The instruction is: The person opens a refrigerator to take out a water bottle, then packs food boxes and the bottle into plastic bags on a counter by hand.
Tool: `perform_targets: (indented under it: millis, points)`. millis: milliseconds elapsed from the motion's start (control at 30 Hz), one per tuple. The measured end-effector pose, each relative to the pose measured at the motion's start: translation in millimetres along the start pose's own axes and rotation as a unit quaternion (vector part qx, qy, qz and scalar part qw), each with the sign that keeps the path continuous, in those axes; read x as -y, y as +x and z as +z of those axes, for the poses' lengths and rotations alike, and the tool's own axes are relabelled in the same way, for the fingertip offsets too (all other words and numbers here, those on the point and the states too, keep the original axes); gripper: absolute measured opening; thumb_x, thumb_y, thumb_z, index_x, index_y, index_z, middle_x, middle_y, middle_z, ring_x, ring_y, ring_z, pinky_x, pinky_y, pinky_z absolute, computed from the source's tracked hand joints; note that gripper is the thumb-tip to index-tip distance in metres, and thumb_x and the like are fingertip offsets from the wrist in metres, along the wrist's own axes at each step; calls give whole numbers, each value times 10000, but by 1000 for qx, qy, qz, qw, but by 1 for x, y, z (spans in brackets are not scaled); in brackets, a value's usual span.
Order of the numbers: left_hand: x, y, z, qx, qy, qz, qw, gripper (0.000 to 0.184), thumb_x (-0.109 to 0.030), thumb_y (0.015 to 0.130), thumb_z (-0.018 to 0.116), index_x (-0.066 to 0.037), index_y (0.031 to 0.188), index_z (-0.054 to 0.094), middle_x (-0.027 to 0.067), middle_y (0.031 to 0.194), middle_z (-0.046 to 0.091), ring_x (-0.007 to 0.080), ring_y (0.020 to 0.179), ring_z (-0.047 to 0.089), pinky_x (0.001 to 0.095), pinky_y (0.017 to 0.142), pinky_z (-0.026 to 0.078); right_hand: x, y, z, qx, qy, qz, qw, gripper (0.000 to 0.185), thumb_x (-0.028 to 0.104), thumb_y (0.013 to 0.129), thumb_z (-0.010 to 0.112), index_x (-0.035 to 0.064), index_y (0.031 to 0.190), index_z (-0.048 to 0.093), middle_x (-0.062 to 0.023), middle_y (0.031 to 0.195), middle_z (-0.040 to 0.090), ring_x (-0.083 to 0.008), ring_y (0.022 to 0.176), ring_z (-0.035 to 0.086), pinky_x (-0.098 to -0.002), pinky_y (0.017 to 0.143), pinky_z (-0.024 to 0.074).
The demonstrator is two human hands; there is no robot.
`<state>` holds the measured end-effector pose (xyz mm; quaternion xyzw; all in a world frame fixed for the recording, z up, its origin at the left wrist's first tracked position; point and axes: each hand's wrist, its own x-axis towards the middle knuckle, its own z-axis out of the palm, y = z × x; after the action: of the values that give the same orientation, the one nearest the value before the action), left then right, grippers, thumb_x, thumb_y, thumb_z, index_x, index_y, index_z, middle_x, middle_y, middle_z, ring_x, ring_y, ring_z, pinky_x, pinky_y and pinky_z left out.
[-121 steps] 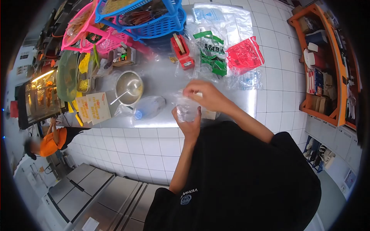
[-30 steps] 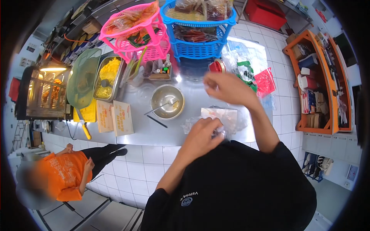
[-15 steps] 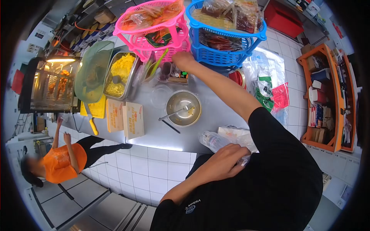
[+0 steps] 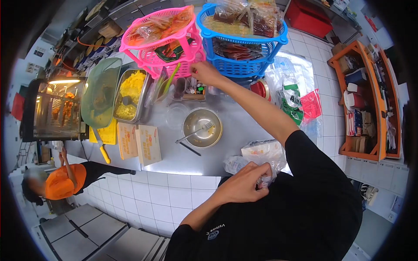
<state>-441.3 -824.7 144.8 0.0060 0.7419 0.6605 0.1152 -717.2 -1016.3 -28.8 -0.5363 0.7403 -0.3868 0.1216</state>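
My left hand (image 4: 246, 182) is closed around the gathered neck of a clear plastic bag (image 4: 275, 162) near the table's front edge. Inside the bag lies a white box with orange print (image 4: 260, 149). My right hand (image 4: 204, 73) reaches across the table to a small organizer (image 4: 194, 95) holding little items, between the pink and blue baskets. Its fingers are curled together; whatever they hold, if anything, is too small to make out. A steel bowl (image 4: 190, 127) with a fork (image 4: 198, 131) in it stands between my hands, and a black stick-like utensil (image 4: 190, 149) lies beside it.
Pink basket (image 4: 130, 45) and blue basket (image 4: 278, 39) hold bagged food. At left are a tray of yellow food (image 4: 130, 87), a yellow-handled knife (image 4: 104, 153), two cartons (image 4: 149, 145) and a heated display case (image 4: 56, 108). A person in orange (image 4: 65, 182) stands beyond.
My left hand has drawn the bag's neck up, and the box inside shows more. My right hand has shifted slightly from the organizer. The person in orange has moved their arms.
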Motion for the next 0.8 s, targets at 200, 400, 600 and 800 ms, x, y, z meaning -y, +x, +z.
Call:
perform_targets:
  millis: [200,400,600,800]
  points:
    - [3,-2,8,-12,12,-1,1000,278,-90,772,664,-49,999,509,167,931,620,368,957,560,442,866,441,-16,6,6,-26,134,76,988,155,147,832,747,16,914,736,-140,838,736,-216,765,718,-352,705,548]
    - [9,-4,9,-29,-48,1,998,240,-76,795,677,-60,990,538,132,906,649,319,899,607,412,827,466,-8,-5,-5,-57,148,92,983,155,143,874,735,-8,896,710,-103,747,704,-167,686,691,-343,605,512]
    - [15,-1,11,-63,-14,69,996,230,-92,808,685,-47,973,532,152,855,640,354,843,620,418,787,470,-4,-7,9,-70,215,118,967,187,181,888,661,-3,921,654,-163,814,698,-257,681,680,-410,637,514]
    - [19,-4,18,-59,-84,48,994,224,-60,813,675,-29,970,518,144,848,633,298,823,642,379,766,484,-7,-12,22,-51,119,64,990,156,130,891,626,-11,945,589,-192,851,673,-325,800,676,-434,699,515]
